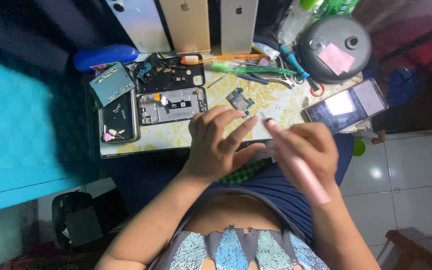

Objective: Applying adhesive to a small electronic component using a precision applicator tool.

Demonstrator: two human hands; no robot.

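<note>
Head view, pink tool gripped in right hand, tip past fingers

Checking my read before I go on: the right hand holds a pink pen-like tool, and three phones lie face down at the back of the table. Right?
Not quite. The head view shows the right hand holding the pink tool, but the three phones stand upright, backs showing, along the table's far edge.

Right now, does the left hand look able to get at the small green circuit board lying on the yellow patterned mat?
Probably yes. The left hand hovers with fingers spread just short of the small green circuit board, and nothing lies between them; the right hand with its pink pen-shaped tool stays off to the side.
</note>
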